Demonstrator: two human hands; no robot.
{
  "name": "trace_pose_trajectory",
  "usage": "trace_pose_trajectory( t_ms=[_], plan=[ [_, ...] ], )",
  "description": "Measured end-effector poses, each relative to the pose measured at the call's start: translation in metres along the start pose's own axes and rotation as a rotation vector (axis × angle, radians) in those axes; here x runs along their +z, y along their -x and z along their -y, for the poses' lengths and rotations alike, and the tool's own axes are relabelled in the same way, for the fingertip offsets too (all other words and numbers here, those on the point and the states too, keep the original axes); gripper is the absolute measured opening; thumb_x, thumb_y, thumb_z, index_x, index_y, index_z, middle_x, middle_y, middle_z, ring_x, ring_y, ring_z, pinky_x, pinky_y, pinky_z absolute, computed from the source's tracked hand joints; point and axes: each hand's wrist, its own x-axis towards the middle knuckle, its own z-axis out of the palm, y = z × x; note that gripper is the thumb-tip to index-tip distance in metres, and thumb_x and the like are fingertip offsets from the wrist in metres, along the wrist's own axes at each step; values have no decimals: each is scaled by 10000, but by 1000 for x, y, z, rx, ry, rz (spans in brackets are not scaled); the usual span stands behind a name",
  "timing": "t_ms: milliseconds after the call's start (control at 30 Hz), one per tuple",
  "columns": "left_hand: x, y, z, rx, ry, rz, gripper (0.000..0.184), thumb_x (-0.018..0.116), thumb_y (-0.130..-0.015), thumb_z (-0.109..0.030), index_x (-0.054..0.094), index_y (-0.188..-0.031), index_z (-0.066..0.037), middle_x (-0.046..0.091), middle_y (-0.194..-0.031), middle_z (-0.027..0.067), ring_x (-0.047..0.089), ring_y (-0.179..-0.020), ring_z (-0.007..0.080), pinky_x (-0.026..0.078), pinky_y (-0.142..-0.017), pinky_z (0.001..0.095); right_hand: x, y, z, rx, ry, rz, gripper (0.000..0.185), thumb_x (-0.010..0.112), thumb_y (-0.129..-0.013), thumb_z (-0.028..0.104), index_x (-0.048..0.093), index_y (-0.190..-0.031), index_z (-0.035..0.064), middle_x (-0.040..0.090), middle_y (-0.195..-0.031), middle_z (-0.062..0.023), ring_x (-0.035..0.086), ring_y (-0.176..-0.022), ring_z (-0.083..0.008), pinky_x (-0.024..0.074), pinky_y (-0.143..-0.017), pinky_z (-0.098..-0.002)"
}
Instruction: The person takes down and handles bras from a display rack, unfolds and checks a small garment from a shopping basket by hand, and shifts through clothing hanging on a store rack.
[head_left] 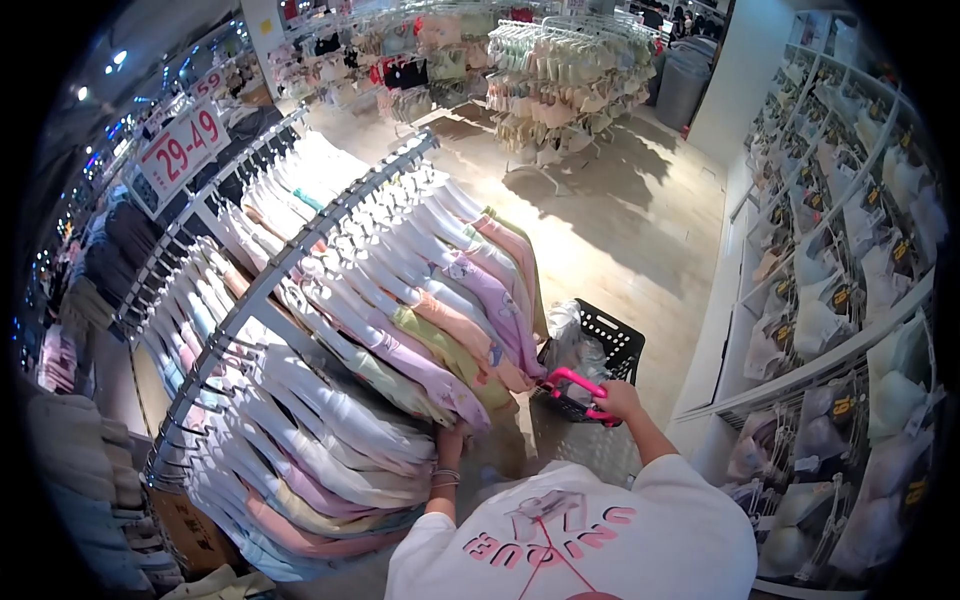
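Observation:
My right hand (621,400) is wrapped round the pink handle (572,376) of a black shopping basket (618,338). Clear plastic-wrapped items (578,345) lie inside the basket. My left hand (452,440), with bracelets at the wrist, reaches in at the lower hem of the hanging clothes; its fingers are hidden by the fabric. Closest to it are a lavender printed garment (452,388) and a white garment (375,447). These hang packed together on white hangers from a grey metal rail (290,255).
Wall shelving (835,330) with hanging bras runs along the right. A round rack (570,90) of underwear stands ahead, near a grey bin (684,85). A price sign (185,148) rises at the left. A cardboard box (195,530) sits below the clothes.

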Motion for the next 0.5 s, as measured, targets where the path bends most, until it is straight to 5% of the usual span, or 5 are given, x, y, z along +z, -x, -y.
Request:
trace_pose_trajectory(
  t_ms=[67,267,300,400,500],
  plan=[
    [4,0,-39,-131,135,-44,360,630,-842,-209,553,-1073,56,599,-1099,214,555,-1045,356,419,-890,411,-4,-3,-4,-3,-12,5,301,625,-704,418,672,-776,129,643,-722,-134,630,-710,-336,496,-649,-447],
    [4,0,-36,-85,-132,-9,378,598,-855,-170,523,-1171,23,556,-1225,193,515,-1146,320,391,-955,383,8,-14,-24,-25,-35,-25,318,628,-710,429,663,-786,122,645,-727,-132,632,-714,-333,491,-648,-452],
    [2,-7,31,24,-317,45,354,560,-882,-205,536,-1154,21,570,-1199,195,531,-1110,325,399,-940,384,4,-13,-21,-17,-46,-15,328,645,-718,436,657,-778,113,638,-711,-128,629,-700,-332,492,-637,-439],
    [12,14,3,-81,-351,89,341,518,-912,-250,559,-1125,13,592,-1144,187,554,-1043,313,417,-894,379,4,-12,-24,-143,-141,-193,363,679,-718,444,658,-809,93,634,-712,-121,626,-692,-327,492,-624,-417],
    [27,43,-44,-222,-123,-76,399,640,-821,-282,581,-1064,29,625,-1048,141,587,-941,243,445,-794,361,-34,3,11,-332,-202,-390,406,734,-727,374,621,-930,41,620,-847,-141,606,-767,-327,485,-663,-398]
  ],
)
